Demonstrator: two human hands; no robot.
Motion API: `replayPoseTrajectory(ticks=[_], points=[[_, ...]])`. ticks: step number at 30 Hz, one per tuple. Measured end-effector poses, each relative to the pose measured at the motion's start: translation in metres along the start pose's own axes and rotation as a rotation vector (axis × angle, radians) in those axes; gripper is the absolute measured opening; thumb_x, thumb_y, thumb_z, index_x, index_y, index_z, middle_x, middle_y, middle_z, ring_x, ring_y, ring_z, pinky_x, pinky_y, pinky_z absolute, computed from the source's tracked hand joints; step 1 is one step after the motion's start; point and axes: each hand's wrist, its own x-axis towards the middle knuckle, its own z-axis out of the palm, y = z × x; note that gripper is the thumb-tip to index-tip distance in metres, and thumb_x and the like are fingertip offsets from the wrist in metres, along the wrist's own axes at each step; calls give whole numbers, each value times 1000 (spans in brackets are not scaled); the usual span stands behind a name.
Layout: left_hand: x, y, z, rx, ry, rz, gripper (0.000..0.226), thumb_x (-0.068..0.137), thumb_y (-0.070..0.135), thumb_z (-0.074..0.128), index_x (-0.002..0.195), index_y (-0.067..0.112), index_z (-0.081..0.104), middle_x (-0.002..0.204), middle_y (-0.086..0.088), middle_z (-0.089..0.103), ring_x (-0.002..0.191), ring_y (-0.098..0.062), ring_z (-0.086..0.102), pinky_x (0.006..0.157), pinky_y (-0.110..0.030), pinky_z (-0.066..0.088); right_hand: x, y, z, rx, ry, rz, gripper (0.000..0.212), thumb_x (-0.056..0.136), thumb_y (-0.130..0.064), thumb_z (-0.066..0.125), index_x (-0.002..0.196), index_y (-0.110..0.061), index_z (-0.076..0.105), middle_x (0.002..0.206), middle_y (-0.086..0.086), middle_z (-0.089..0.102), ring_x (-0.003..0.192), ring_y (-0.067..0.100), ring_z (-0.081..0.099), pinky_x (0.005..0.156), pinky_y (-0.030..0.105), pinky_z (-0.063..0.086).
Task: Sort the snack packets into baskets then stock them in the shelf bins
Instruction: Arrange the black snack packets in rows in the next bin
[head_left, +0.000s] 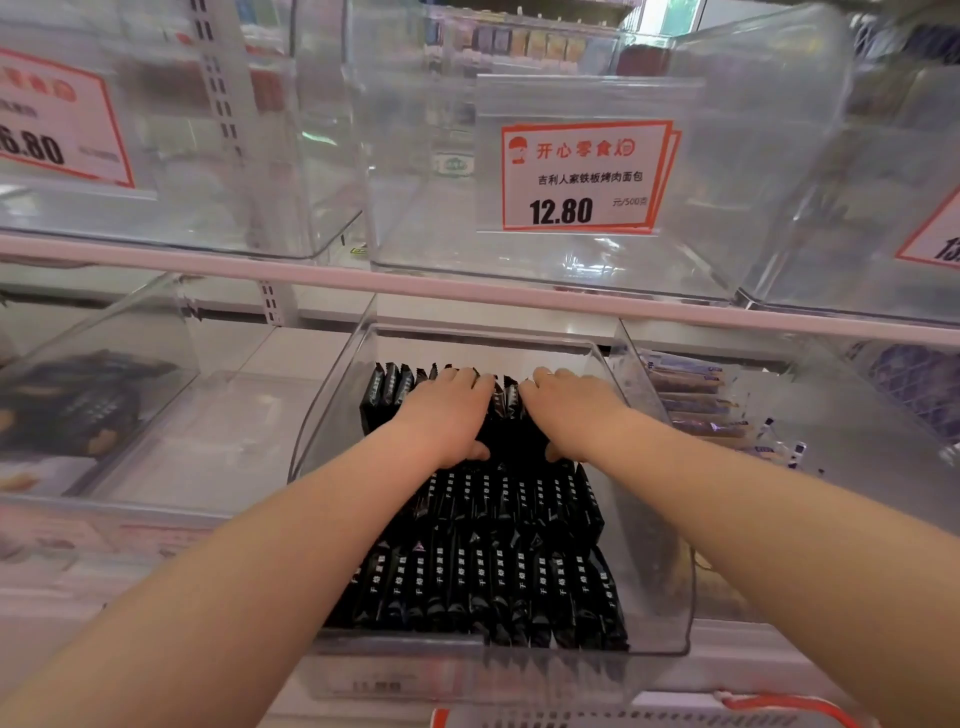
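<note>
Both arms outstretched; left hand (451, 415) and right hand (570, 413), palms down, fingers curled, clasp upright black snack packets (506, 402) in clear bin (652, 519).

A snack shop aisle is showing here: clear plastic bins (670, 597) are sitting in rows on a white shelf rail (467, 293), and above the fingers (462, 379) an orange-framed price card (584, 176) is reading 12.80, with black packets (483, 571) filling the bin beneath them.

Both forearms (249, 561) are bare, with no sleeves visible.
</note>
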Motion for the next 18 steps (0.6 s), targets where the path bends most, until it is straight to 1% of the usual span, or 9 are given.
replayPoseTrajectory(ticks=[2,4,5,6,8,9,11,14,18], points=[[-10,6,-5,-9,73,23,76,81,39,66,139,9,27,138,-10,36,128,-27,33,105,-37,35,-17,-1,-6,14,59,-57,70,77,-31,73,132,-9,35,130,9,40,118,27,45,84,36,44],[-26,14,-9,-53,181,82,59,82,35,65,129,12,38,129,-8,40,120,-25,39,98,-35,39,-44,-3,-7,121,99,-113,62,78,-35,70,127,-12,39,124,6,43,112,25,50,78,37,46],[-36,17,-10,-73,183,123,50,82,33,64,124,14,43,125,-6,42,116,-24,42,93,-34,41,-59,-4,-6,166,75,-156,55,80,-36,68,123,-14,42,120,5,46,108,25,52,75,37,47],[-46,20,-11,-84,134,159,41,83,32,63,118,17,47,121,-4,44,111,-23,45,86,-33,42,-75,-5,-5,172,8,-211,48,81,-39,65,118,-16,44,116,4,49,105,25,55,72,37,46],[-66,23,-9,-74,-55,202,30,86,33,60,111,20,50,115,-1,46,103,-21,51,75,-32,41,-101,-8,-3,64,-149,-312,44,82,-46,62,114,-18,48,111,3,55,100,26,57,65,34,43],[-73,24,-8,-77,-160,216,30,86,36,60,111,20,52,114,-1,47,100,-21,52,73,-32,42,-109,-10,-2,-28,-192,-348,45,82,-49,61,113,-18,49,108,3,57,98,27,59,63,34,41],[-84,25,-7,-156,-320,246,36,85,42,61,112,19,55,115,-2,49,99,-20,53,80,-33,45,-118,-16,1,-161,-189,-377,41,83,-44,62,112,-17,50,106,4,59,96,29,60,65,34,41],[-90,32,-5,-245,-368,283,45,83,45,63,116,17,55,114,-3,50,101,-20,52,87,-30,43,-120,-23,8,-214,-161,-389,25,86,-26,59,109,-16,54,107,4,62,96,28,62,69,34,43],[-89,42,2,-237,-347,261,54,74,50,70,111,15,53,97,3,41,91,-17,47,87,-34,44,-116,-23,10,-211,-155,-338,27,91,-23,54,116,-14,48,108,4,60,98,28,61,63,34,39]])
